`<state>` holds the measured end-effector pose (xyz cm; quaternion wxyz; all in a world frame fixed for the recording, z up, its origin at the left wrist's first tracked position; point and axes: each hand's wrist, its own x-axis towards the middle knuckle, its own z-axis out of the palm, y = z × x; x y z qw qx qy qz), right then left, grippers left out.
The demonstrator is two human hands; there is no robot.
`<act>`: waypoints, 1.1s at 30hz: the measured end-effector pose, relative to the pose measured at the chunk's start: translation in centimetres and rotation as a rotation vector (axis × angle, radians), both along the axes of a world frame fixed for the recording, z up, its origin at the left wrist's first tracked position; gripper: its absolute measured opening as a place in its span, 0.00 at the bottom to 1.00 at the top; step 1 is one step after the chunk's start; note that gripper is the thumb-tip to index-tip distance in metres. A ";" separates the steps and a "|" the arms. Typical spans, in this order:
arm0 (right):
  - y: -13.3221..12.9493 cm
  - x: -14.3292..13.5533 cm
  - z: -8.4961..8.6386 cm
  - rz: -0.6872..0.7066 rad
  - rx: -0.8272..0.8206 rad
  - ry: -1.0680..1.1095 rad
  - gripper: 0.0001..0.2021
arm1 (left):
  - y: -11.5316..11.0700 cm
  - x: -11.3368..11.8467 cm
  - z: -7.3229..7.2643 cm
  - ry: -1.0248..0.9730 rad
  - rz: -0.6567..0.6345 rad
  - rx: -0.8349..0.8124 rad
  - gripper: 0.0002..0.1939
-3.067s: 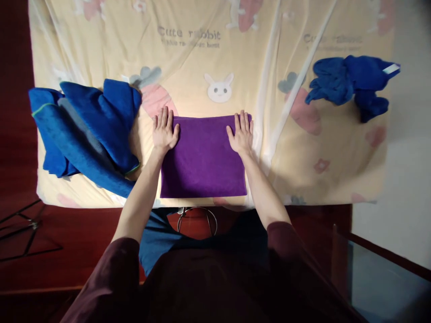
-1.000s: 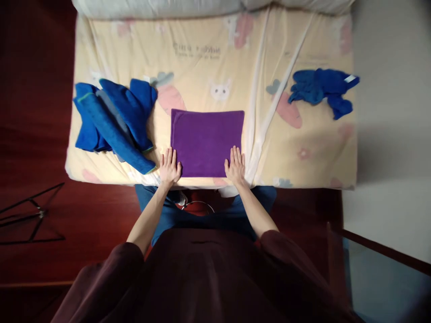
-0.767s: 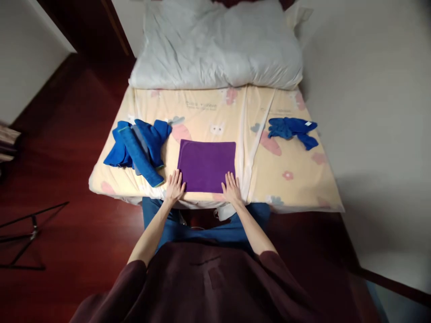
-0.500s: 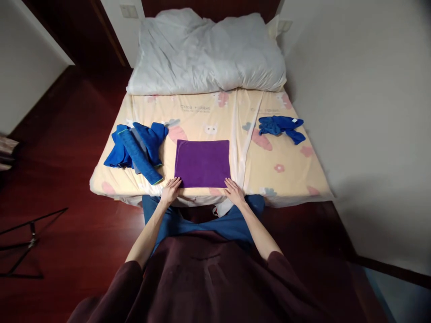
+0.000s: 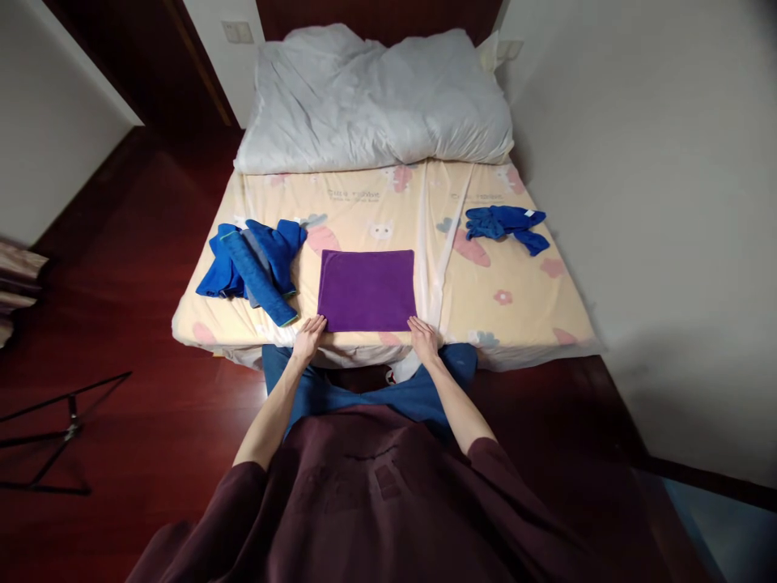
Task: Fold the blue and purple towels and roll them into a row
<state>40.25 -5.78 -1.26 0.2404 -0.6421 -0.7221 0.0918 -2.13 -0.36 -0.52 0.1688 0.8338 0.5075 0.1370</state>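
Note:
A purple cloth (image 5: 367, 291), folded into a neat flat rectangle, lies on the bed near its front edge. At its near left corner, my left hand (image 5: 309, 338) has its fingers closed on the fabric. My right hand (image 5: 423, 338) grips the near right corner in the same way. To the left of the cloth is a loose pile of blue cloths (image 5: 227, 263), with a rolled blue cloth (image 5: 260, 279) lying across it close to my left hand. Farther right, a crumpled blue cloth (image 5: 507, 225) with a white tag rests on the sheet.
The bed (image 5: 522, 316) has a yellow patterned sheet, wrinkled right of the purple cloth. A bulky white quilt (image 5: 376, 101) lies at the head end. A wall (image 5: 655, 202) stands on the right. Black tripod legs (image 5: 66, 433) are on the dark red floor at the left.
My fingers, laid flatter at the cloth's near corners before, now look more curled in on them. The view has shifted slightly; the purple cloth and blue cloths stay in place.

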 end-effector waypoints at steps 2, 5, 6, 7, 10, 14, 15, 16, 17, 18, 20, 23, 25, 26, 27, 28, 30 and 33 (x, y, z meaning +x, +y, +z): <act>-1.3 0.6 -0.1 0.029 0.011 0.086 0.26 | -0.9 -1.2 -0.3 -0.051 -0.032 0.001 0.33; -2.8 1.3 -0.3 0.025 -0.013 0.244 0.24 | -2.1 -2.3 -0.9 -0.185 -0.059 -0.029 0.31; -3.0 1.4 -0.4 -0.010 -0.019 0.290 0.24 | -2.3 -2.4 -1.0 -0.243 -0.038 -0.032 0.29; -3.0 1.5 -0.5 -0.057 -0.023 0.327 0.24 | -2.3 -2.4 -1.1 -0.299 0.000 -0.028 0.28; -2.1 1.8 -0.8 -0.145 -0.035 0.395 0.24 | -1.7 -1.9 -1.2 -0.401 0.130 -0.018 0.24; -0.8 2.2 -1.0 -0.089 -0.079 0.455 0.24 | -0.9 -1.1 -0.9 -0.440 0.209 -0.025 0.19; -0.6 2.3 -1.1 -0.082 -0.082 0.469 0.24 | -0.8 -0.9 -0.9 -0.453 0.226 -0.024 0.18; -0.6 2.4 -1.1 -0.077 -0.080 0.482 0.23 | -0.8 -0.8 -0.8 -0.467 0.241 -0.024 0.17; -0.6 2.4 -1.2 -0.076 -0.076 0.494 0.23 | -0.9 -0.8 -0.8 -0.478 0.253 -0.028 0.16; -0.6 2.5 -1.2 -0.079 -0.075 0.505 0.23 | -1.0 -0.8 -0.7 -0.485 0.263 -0.034 0.16; -0.8 2.6 -1.3 -0.095 -0.083 0.520 0.24 | -1.1 -0.7 -0.6 -0.486 0.280 -0.053 0.15; -0.8 2.7 -1.4 -0.135 -0.119 0.545 0.24 | -1.0 -0.7 -0.3 -0.471 0.310 -0.086 0.15; -0.7 2.6 -1.5 -0.160 -0.148 0.577 0.23 | -0.8 -0.6 -0.2 -0.466 0.334 -0.113 0.14; -0.6 2.6 -1.5 -0.170 -0.163 0.600 0.22 | -0.8 -0.5 -0.1 -0.467 0.345 -0.124 0.14; -0.5 2.6 -1.6 -0.181 -0.174 0.624 0.21 | -0.7 -0.4 -0.1 -0.472 0.356 -0.133 0.14; -0.3 2.5 -1.6 -0.195 -0.180 0.646 0.19 | -0.6 -0.3 0.0 -0.480 0.367 -0.140 0.14; -0.1 2.5 -1.7 -0.226 -0.178 0.667 0.16 | -0.4 -0.1 0.0 -0.501 0.398 -0.151 0.14; 0.1 2.5 -1.6 -0.272 -0.148 0.638 0.15 | -0.3 0.0 0.2 -0.519 0.441 -0.157 0.15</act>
